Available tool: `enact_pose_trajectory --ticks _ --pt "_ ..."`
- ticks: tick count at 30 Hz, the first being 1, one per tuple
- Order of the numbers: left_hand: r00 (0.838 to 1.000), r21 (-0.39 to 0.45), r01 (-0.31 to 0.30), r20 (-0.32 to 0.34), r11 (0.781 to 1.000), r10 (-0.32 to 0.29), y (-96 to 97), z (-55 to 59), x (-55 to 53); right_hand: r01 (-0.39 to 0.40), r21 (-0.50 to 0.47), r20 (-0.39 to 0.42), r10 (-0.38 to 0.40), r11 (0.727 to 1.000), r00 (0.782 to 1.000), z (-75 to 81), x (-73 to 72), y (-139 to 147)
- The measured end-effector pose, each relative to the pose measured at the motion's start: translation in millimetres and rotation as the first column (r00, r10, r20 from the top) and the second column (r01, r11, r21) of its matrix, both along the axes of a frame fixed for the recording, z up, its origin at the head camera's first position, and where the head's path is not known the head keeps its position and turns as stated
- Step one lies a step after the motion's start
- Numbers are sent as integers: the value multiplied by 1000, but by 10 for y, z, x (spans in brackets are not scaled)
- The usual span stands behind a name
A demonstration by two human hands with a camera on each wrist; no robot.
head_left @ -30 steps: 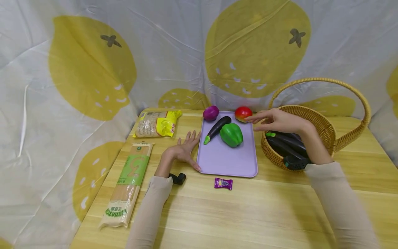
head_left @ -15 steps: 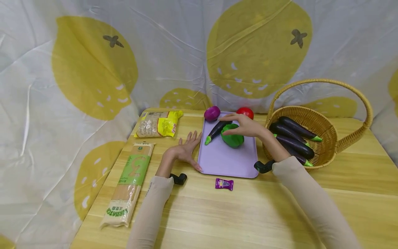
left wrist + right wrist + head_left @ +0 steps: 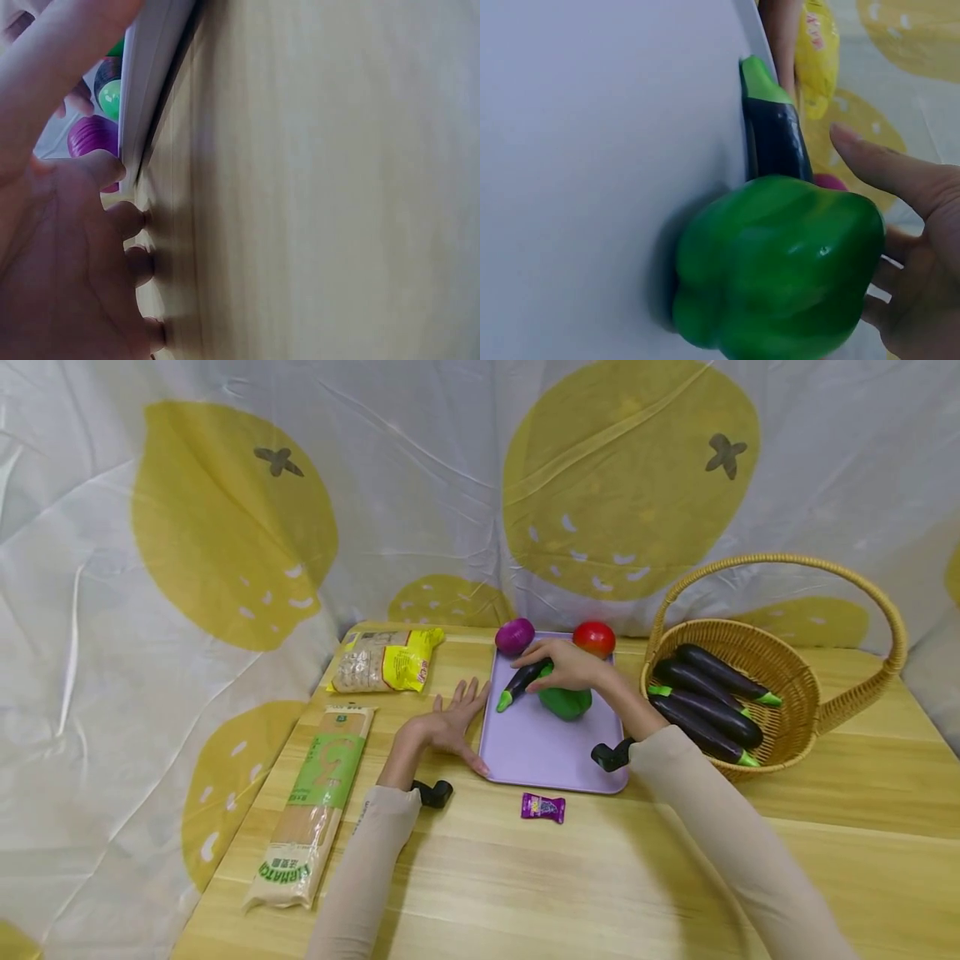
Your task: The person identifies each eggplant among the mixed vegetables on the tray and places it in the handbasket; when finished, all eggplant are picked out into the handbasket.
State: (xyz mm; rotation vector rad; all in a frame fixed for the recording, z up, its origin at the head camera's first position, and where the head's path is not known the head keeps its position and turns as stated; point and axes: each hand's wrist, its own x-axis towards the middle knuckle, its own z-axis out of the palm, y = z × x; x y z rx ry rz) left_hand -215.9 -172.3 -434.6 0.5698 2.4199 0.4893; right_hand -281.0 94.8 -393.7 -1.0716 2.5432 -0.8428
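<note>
My left hand [image 3: 447, 727], fingers spread, rests at the left edge of the lilac tray [image 3: 517, 756]; its thumb touches the near left corner. On the tray lie a dark eggplant [image 3: 521, 685] with a green tip and a green bell pepper [image 3: 566, 705]. Over the eggplant's far end reaches my right hand [image 3: 576, 668], thumb and fingers apart on either side of it. In the right wrist view the thumb [image 3: 885, 165] stands off the eggplant [image 3: 776, 139], and the pepper [image 3: 780, 270] hides part of the fingers. A purple onion [image 3: 514, 637] and red fruit [image 3: 596, 638] are at the far corners.
Right of the tray stands a wicker basket [image 3: 783, 681] with a tall handle and several eggplants inside. A yellow food bag [image 3: 405, 660] and a long noodle pack [image 3: 318, 793] lie at left. A small purple candy wrapper [image 3: 543, 807] lies before the tray.
My right hand has moved left from over the basket, across the pepper, to the eggplant on the tray, coming lower. The left hand has stayed at the tray edge.
</note>
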Motion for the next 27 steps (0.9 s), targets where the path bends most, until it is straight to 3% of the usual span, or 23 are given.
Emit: enact_pose_trajectory --ticks 11,18,27 --pt "1000 11 16 -14 1000 -15 19 -22 10 -12 14 50 12 1000 999 -67 -75 -114" --pt "1000 -5 6 -13 1000 -6 -1 -26 15 30 108 -26 -27 994 999 -91 -109 -229" --pt "1000 -19 6 -7 1000 -6 -10 -20 10 102 185 -26 -99 977 995 -78 -129 -330"
